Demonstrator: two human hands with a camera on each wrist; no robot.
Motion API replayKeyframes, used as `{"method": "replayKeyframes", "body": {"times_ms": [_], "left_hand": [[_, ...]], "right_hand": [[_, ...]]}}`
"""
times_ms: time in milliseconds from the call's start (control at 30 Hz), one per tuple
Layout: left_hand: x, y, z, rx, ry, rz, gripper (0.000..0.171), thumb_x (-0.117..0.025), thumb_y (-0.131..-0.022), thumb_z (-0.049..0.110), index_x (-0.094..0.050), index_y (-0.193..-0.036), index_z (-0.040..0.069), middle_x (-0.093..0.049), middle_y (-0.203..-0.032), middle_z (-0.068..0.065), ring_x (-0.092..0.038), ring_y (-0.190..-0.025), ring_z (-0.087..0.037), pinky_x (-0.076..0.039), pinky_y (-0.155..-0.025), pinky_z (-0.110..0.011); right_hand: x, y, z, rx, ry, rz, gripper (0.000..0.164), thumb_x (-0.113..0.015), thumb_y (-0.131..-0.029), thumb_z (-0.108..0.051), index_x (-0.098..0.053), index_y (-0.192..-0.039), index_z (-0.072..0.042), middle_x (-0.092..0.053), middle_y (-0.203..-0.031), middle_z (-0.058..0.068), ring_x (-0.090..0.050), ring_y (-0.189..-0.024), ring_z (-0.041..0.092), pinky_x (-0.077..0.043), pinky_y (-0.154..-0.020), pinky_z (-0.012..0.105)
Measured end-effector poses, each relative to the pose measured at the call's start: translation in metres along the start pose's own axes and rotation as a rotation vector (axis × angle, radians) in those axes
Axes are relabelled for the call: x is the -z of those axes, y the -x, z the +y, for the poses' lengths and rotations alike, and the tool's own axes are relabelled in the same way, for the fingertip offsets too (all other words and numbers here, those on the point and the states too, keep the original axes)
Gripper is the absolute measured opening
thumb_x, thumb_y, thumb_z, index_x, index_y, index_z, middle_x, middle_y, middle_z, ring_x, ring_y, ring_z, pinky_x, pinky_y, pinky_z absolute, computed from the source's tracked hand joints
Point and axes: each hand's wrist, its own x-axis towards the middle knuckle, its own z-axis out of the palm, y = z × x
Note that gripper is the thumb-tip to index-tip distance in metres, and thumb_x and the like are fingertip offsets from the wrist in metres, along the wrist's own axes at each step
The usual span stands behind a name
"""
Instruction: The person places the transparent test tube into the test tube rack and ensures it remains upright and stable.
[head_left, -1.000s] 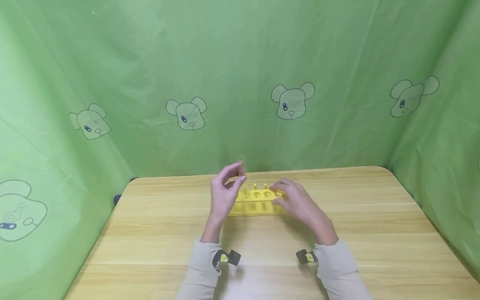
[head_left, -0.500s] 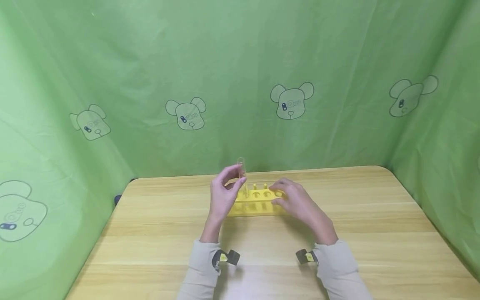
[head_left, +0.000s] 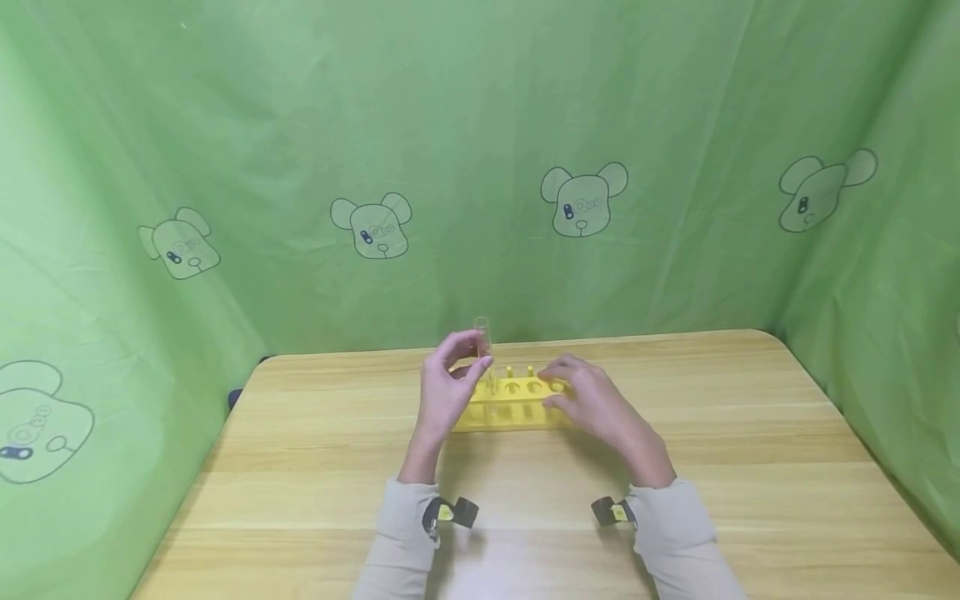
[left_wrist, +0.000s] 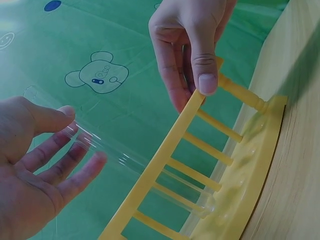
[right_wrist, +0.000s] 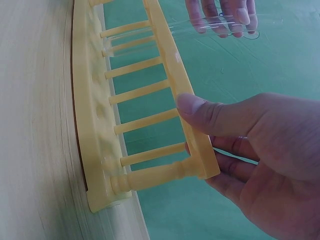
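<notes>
My left hand [head_left: 446,396] pinches a clear glass test tube [left_wrist: 124,159] between thumb and fingertips, near the tube's upper part. The tube stands through a hole in the top plate of a yellow test tube rack [head_left: 517,400]. Its rounded lower end shows close to the rack's base in the left wrist view. My right hand [head_left: 597,407] grips the right end of the rack's top plate, thumb on the near edge and fingers behind. Several round holes and upright pegs show along the rack between the hands.
The rack stands on a wooden table [head_left: 315,467], toward its far edge. Green curtains [head_left: 480,125] printed with bear heads hang behind and at both sides. Each wrist wears a small black camera [head_left: 466,512] over a pale sleeve [head_left: 408,521].
The test tube has sunk slightly lower in the rack, with my left fingers still pinching it. My right hand stays in place on the rack's end.
</notes>
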Motion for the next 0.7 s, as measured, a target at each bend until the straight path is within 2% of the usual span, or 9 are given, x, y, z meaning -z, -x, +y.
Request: {"method": "replayKeyframes", "body": {"times_ms": [533,700], "left_hand": [[0.0036,-0.0003,0.0029,0.018,-0.025,-0.041,0.029,-0.070,-0.086,-0.018,-0.064,-0.114,-0.014,-0.067,-0.107,-0.033,-0.067,-0.103,-0.047,-0.060,-0.087,-0.057],[0.0046,-0.0002,0.0028,0.028,-0.033,-0.054,0.029,-0.071,-0.086,-0.017,-0.063,-0.114,-0.014,-0.067,-0.108,-0.032,-0.066,-0.103,-0.047,-0.061,-0.087,-0.051]], "right_hand": [[0.0010,-0.0006,-0.0022,0.007,0.008,0.006,0.041,-0.083,-0.083,-0.003,-0.070,-0.121,0.004,-0.068,-0.121,0.017,-0.065,-0.111,0.036,-0.057,-0.098,0.049],[0.0001,-0.0007,-0.0014,0.010,0.008,0.006,0.041,-0.083,-0.084,-0.003,-0.070,-0.122,0.004,-0.067,-0.121,0.017,-0.065,-0.111,0.036,-0.057,-0.098,0.049]]}}
